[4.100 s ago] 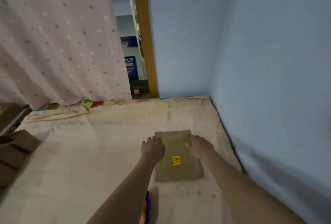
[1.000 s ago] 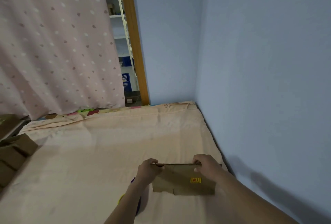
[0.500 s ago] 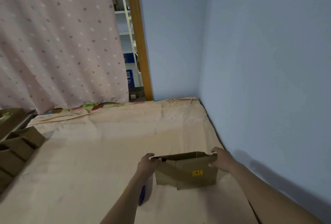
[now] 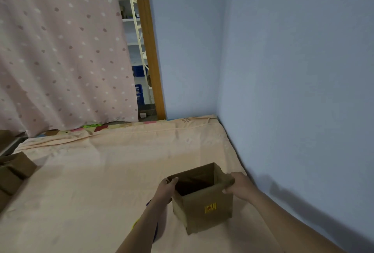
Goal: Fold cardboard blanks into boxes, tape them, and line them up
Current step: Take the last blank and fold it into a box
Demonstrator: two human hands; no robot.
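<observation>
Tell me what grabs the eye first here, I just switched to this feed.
The opened cardboard box low in the middle, yellow sticker facing the camera, gripped by the left hand and right hand at opposite top edges. Then the dotted pink curtain upper left, and more cardboard boxes at the left edge.

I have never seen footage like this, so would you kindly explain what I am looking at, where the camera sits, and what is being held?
There is no machine here: a person wears a camera on the head, looking forward and down at their own bare arms. The left hand and the right hand grip opposite top edges of a brown cardboard box, opened into a square tube with a yellow label on its near side. It stands on a peach sheet beside a blue wall. More cardboard boxes lie at the left edge.
</observation>
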